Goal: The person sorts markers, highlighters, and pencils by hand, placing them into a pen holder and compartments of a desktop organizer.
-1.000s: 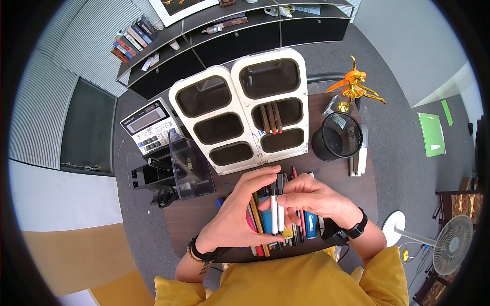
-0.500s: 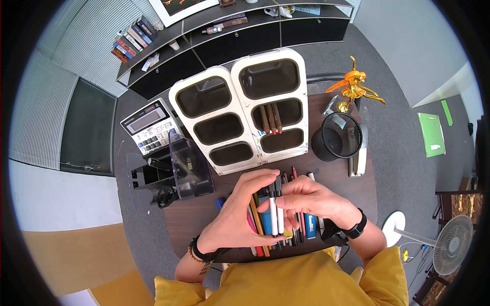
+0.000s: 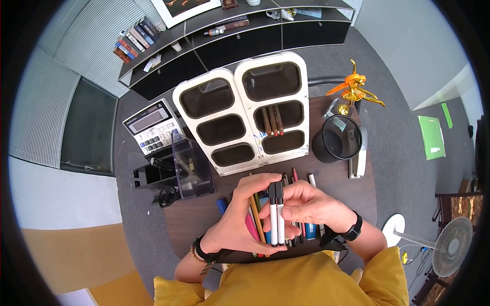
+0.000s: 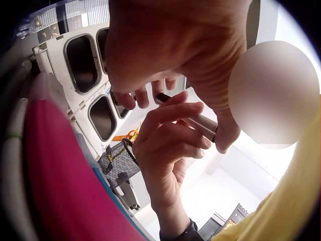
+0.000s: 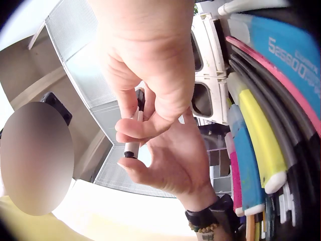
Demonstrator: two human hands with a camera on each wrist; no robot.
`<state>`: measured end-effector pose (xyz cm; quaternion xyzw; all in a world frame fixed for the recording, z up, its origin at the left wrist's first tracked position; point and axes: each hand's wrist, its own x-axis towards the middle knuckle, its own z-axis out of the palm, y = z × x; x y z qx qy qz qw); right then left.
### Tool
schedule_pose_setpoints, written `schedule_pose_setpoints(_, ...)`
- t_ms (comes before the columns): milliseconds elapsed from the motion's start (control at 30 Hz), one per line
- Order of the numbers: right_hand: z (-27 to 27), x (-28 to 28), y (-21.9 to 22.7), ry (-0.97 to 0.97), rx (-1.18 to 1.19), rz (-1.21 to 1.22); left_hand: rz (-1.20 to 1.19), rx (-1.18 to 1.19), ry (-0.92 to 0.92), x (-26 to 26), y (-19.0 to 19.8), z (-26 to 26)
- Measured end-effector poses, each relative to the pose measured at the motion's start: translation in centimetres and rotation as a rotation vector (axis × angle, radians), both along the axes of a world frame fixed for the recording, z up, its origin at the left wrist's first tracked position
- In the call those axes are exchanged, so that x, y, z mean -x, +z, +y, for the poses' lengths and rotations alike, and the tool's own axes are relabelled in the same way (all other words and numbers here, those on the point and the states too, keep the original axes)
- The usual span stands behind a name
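Observation:
Two white markers with black caps [image 3: 273, 217] lie side by side in front of the person, caps pointing away. The left hand [image 3: 236, 217] spans them lengthwise, with fingers at the cap ends and the thumb under the lower ends. From the other side the right hand [image 3: 317, 208] pinches the barrels between thumb and fingers. In the right wrist view the left thumb presses the black tip of a marker [image 5: 132, 148]. Beneath the hands, pens, pencils and other stationery are spread on the table, including a blue box [image 3: 311, 230] and a yellow highlighter [image 5: 261, 135].
Behind the hands stands a white six-compartment organizer [image 3: 252, 104], with three brown pencils [image 3: 272, 121] across its right side. A black mesh pen cup [image 3: 326, 145], a stapler [image 3: 359, 158] and a golden figurine [image 3: 353, 86] are at right. A calculator [image 3: 153, 127] and clear-sided holder [image 3: 191, 168] stand left.
Both hands have come slightly nearer the body with the markers. The markers' ends now line up more evenly, and the right thumb sits lower. The head view has tilted a little.

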<state>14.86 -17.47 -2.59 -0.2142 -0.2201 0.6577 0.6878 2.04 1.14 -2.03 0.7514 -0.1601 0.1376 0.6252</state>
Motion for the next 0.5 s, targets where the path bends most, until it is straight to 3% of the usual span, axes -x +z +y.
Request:
schedule_pose_setpoints(333,0.1,-0.5,-0.1,-0.024,0.106,-0.053,0.064,-0.15,0.032,0.0,0.9,0.4)
schedule_pose_setpoints(400,0.1,-0.6,-0.1,-0.067,0.172,-0.206,0.014,-0.348,0.072,-0.2,1.3,0.6)
schedule_pose_setpoints(500,0.2,-0.7,0.1,-0.073,0.219,-0.237,0.043,-0.41,0.102,-0.1,1.4,0.6)
